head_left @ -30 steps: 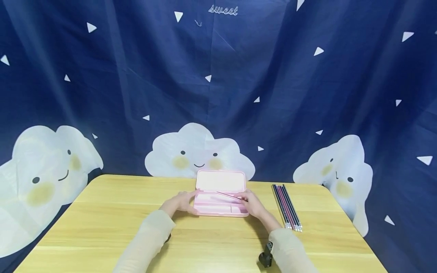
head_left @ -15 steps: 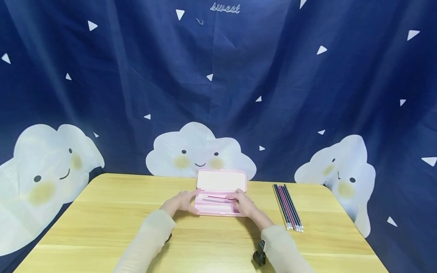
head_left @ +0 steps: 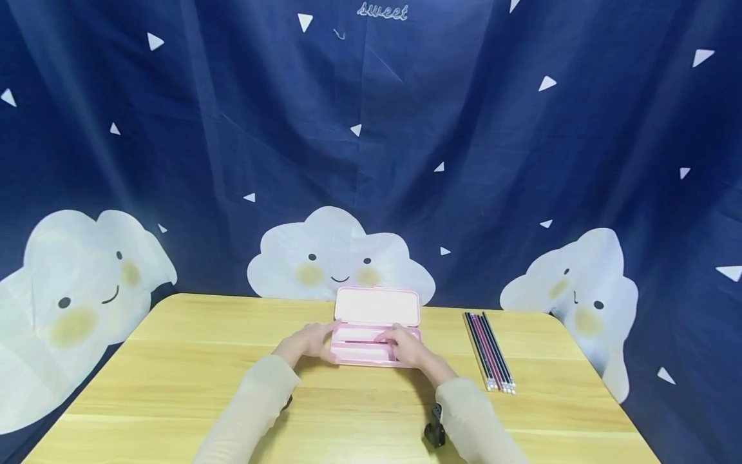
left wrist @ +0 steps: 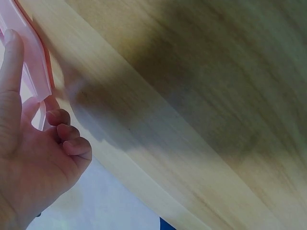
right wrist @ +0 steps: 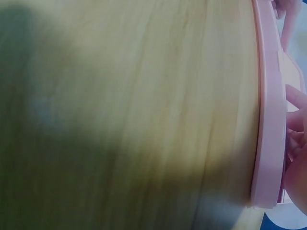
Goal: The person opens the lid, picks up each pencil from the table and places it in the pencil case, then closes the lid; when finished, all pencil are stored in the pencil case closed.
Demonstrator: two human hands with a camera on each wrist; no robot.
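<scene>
A pink pencil case [head_left: 377, 306] sits with its lid raised on the wooden table, its tray split lengthwise by a divider. My left hand [head_left: 307, 341] grips the left end of the case, thumb along the front side and fingers toward the back; the left wrist view shows the thumb on the pink wall [left wrist: 36, 62]. Inside the tray, a thin dark-red pencil [head_left: 362, 341] lies low along the divider. My right hand [head_left: 408, 347] reaches in over the tray's right half and pinches this pencil, its fingers hiding the right end.
To the right of the case, a row of pencils [head_left: 489, 353], dark, red and plain wood, lies on the table [head_left: 359, 412] with white eraser ends toward me. A blue curtain [head_left: 371, 161] with clouds hangs behind the table's back edge.
My right hand has moved left and down into the case with the pencil, which has gone from slanting above the tray to lying along it. The left hand keeps its grip.
</scene>
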